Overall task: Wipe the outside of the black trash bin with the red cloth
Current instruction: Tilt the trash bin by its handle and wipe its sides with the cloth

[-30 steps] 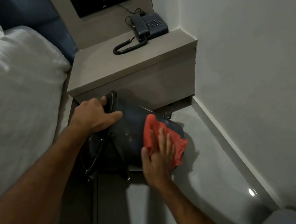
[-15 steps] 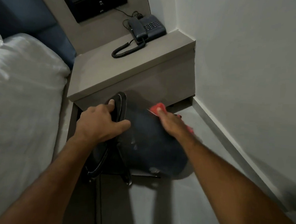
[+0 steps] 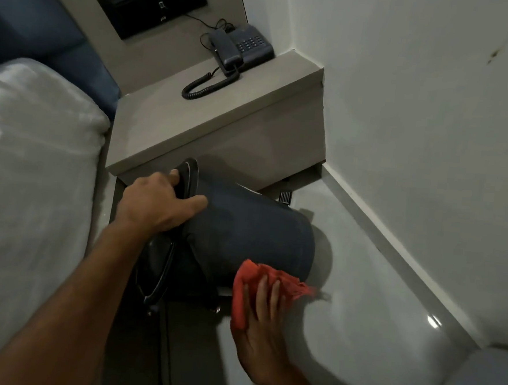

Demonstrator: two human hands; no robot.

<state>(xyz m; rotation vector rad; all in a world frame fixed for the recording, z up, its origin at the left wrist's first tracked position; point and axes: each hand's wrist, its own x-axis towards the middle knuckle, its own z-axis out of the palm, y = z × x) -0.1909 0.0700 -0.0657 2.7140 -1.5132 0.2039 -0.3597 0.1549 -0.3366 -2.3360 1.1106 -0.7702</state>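
Telephone (image 3: 241,48) on nightstand (image 3: 191,122); bed (image 3: 33,153)

Red cloth (image 3: 248,277) tip blurred; bed (image 3: 22,176) cropped

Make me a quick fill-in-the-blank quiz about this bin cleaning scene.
1. The left hand grips the bin by its ____.
2. The right hand presses a ____ cloth against the bin.
3. The ____ sits on the nightstand.
Missing words: rim; red; phone.
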